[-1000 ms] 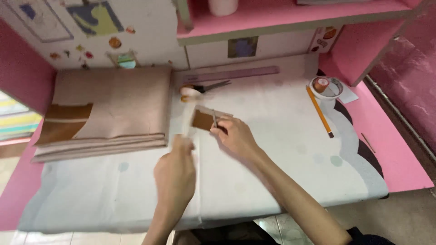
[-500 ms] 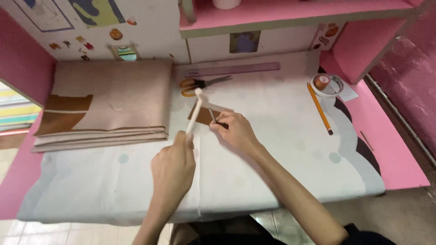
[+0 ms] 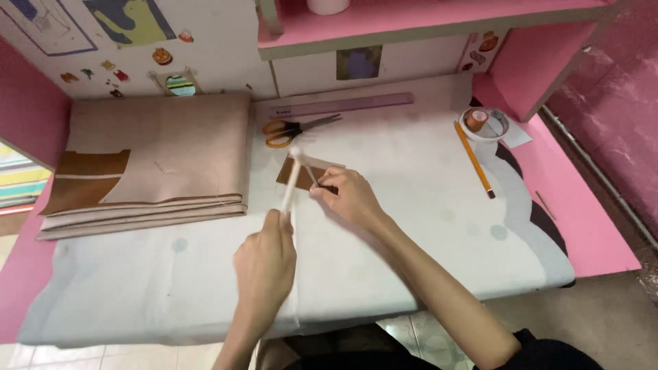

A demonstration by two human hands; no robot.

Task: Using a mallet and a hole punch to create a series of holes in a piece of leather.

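Note:
My left hand (image 3: 266,257) grips the lower end of a thin white stick-like tool (image 3: 291,181) whose rounded tip points up toward the scissors. My right hand (image 3: 345,196) pinches a small metal pin-like tool against a small brown leather piece (image 3: 293,175) with a pale fabric edge, lying flat on the white cloth (image 3: 384,240) that covers the desk. The two hands are close together near the middle of the desk.
Folded beige and brown fabric (image 3: 147,161) lies at the left. Orange-handled scissors (image 3: 295,127) and a purple ruler (image 3: 343,105) lie behind the hands. A tape roll (image 3: 483,122) and a yellow pencil (image 3: 473,159) sit at the right. A pink shelf (image 3: 425,20) overhangs the back.
The left hand has raised the white stick so its tip stands over the leather piece. The right hand has stayed on the piece; the view has shifted slightly.

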